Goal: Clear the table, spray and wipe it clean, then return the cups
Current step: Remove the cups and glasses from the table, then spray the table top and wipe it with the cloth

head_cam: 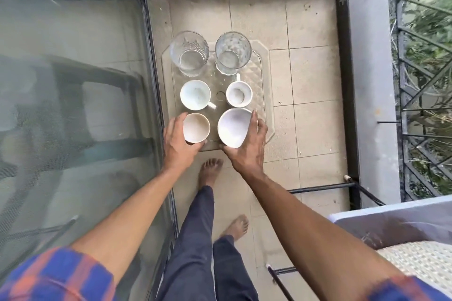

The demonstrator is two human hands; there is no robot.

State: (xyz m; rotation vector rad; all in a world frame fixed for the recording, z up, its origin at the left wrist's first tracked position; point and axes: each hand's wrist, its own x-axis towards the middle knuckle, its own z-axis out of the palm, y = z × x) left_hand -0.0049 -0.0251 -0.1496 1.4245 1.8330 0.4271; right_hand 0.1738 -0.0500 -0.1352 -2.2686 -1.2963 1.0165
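Both hands gripping clear tray near edge w/ cups on it over tiled floor: left hand by beige cup, right hand by white bowl; risk: tray tilts, 2 tall glasses tip, slide off.
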